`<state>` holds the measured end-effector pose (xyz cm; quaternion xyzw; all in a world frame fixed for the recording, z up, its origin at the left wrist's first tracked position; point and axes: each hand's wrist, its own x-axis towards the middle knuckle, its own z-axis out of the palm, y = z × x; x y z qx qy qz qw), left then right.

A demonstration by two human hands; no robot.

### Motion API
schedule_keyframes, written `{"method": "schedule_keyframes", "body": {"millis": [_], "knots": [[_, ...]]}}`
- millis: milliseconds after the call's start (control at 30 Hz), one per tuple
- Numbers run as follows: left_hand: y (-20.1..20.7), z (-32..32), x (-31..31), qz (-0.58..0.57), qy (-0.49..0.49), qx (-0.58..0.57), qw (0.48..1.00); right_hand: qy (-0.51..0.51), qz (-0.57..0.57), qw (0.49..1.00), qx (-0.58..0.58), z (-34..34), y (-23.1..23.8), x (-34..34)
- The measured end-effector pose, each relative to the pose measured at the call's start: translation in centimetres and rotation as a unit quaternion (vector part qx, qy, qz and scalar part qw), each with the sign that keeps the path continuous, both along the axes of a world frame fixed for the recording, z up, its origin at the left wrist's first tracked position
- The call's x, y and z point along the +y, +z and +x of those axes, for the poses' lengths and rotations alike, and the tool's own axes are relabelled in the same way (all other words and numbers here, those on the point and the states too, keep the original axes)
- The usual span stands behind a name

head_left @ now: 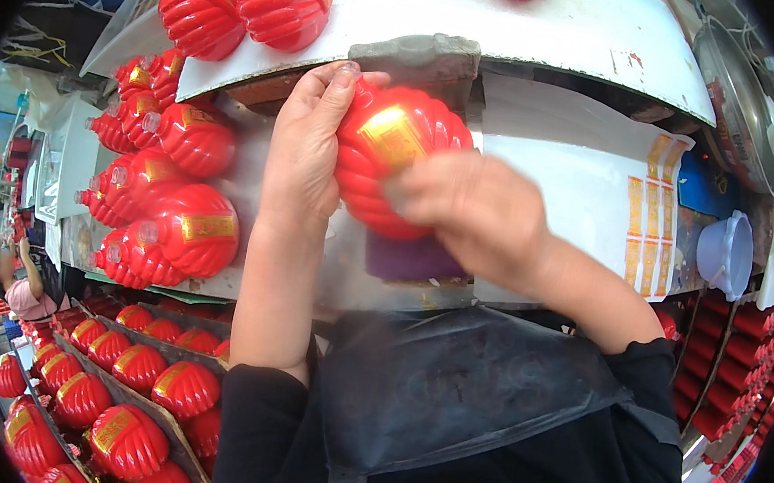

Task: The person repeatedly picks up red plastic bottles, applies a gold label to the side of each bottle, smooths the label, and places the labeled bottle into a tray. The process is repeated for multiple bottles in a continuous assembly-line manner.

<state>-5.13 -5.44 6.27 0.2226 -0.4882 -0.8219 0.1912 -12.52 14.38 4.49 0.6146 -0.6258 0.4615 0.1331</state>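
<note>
My left hand (308,145) grips a red ribbed bottle (426,124) by its neck, at the middle of the worktable (542,182). A gold label (394,138) sits on the bottle's side. Over the lower part of that label my right hand (478,218) is smeared by motion, its fingers bent against the bottle. Whether anything is between those fingers cannot be made out. A purple pad (413,257) lies under the bottle, partly hidden by it.
More red bottles (194,228) with gold labels lie along the table's left side and on the white raised board (519,35). Crates of red bottles (127,440) stand lower left. At right are gold label sheets (655,216), a pale blue bucket (724,255) and a metal basin (738,103).
</note>
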Motion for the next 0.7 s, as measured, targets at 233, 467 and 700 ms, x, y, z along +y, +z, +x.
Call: {"method": "schedule_keyframes", "body": {"millis": [233, 467, 700], "knots": [[0.0, 0.5, 0.6, -0.003, 0.016, 0.024, 1.000, -0.020, 0.049, 0.983, -0.175, 0.9, -0.5, 1.8], [0.7, 1.3, 2.2, -0.021, 0.038, 0.057, 0.997, -0.119, -0.030, 0.941, -0.316, 0.1, 2.1, 0.6], [0.9, 2.0, 4.6, -0.082, 0.052, 0.086, 0.992, -0.181, 0.017, 0.951, -0.249, -1.5, 4.7, -1.0]]}}
